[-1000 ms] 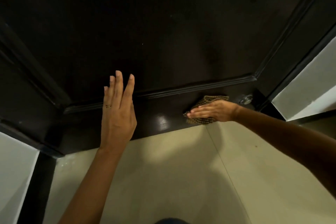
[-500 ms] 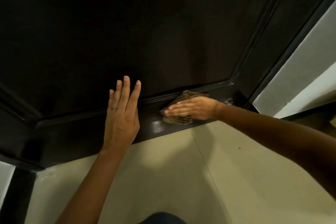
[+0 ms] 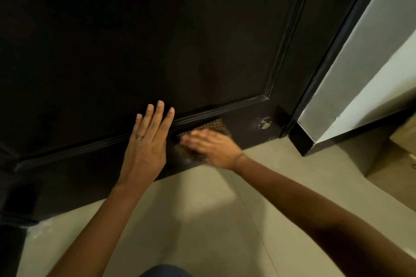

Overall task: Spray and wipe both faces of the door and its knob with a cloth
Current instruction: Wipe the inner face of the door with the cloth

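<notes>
A big dark door (image 3: pixel 157 40) fills most of the view, seen from above looking down at its bottom part. The left hand (image 3: pixel 146 148) lies flat on the door with its fingers straight and close together, and it holds nothing. Its fingertips reach over a raised strip of trim (image 3: pixel 225 108) that runs across the door. A gold ring (image 3: pixel 139 137) sits on one finger. Just to the right of it, the right hand (image 3: pixel 211 148) presses a brown checked cloth (image 3: pixel 213 125) against the low flat part of the door, under the trim. That hand looks blurry, but its fingers seem stretched out flat on top of the cloth, not curled round it. The cloth peeks out above and below the hand. The two hands are very near each other. A small round shiny metal part (image 3: pixel 264 123) sits on the door near its bottom right corner, a little way from the cloth. Next to that corner is the dark door frame (image 3: pixel 337 51), and then a white wall (image 3: pixel 360 69). The floor (image 3: pixel 202 220) has pale tiles and meets the bottom edge of the door
</notes>
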